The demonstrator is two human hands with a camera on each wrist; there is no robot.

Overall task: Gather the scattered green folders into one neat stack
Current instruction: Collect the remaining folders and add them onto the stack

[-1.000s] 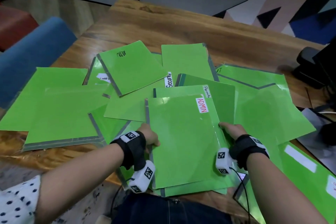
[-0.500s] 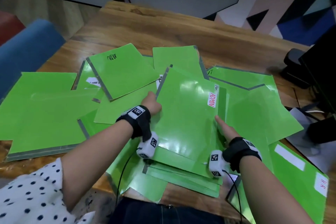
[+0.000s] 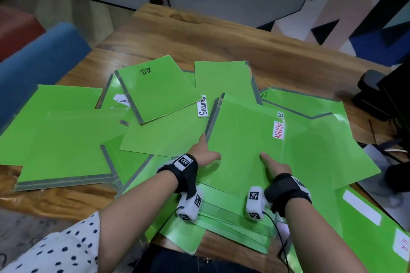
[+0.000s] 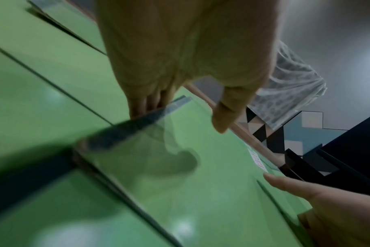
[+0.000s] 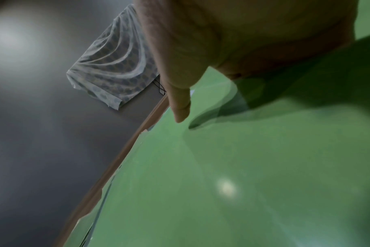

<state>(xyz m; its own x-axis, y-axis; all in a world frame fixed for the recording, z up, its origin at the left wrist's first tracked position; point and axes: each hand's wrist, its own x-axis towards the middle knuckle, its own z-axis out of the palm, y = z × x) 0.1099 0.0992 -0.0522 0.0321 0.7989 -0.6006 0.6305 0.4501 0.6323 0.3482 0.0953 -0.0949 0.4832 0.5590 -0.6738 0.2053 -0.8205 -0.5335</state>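
Observation:
The green folder labelled ADMIN (image 3: pixel 241 139) lies tilted over other folders at the table's middle. My left hand (image 3: pixel 207 153) holds its grey spine edge; in the left wrist view its fingers (image 4: pixel 147 103) go under the edge and the thumb hovers over the folder (image 4: pixel 201 192). My right hand (image 3: pixel 271 162) holds the right edge with the thumb on top and the fingers hidden underneath. The right wrist view shows only that thumb above the green surface (image 5: pixel 243 167). A small pile of folders (image 3: pixel 233 217) sits beneath my wrists at the near edge.
Several more green folders lie spread on the wooden table (image 3: pixel 199 35): a Security one (image 3: pixel 168 135), big ones at the left (image 3: pixel 62 139) and right (image 3: pixel 321 150), and one with white labels (image 3: pixel 366 228). There is a blue chair (image 3: pixel 37 62) at the left and black equipment (image 3: pixel 372 95) at the right.
Both hands lifted the ADMIN folder off the near pile, carried it away from me and lowered it over the Permits folder, whose label is now nearly covered.

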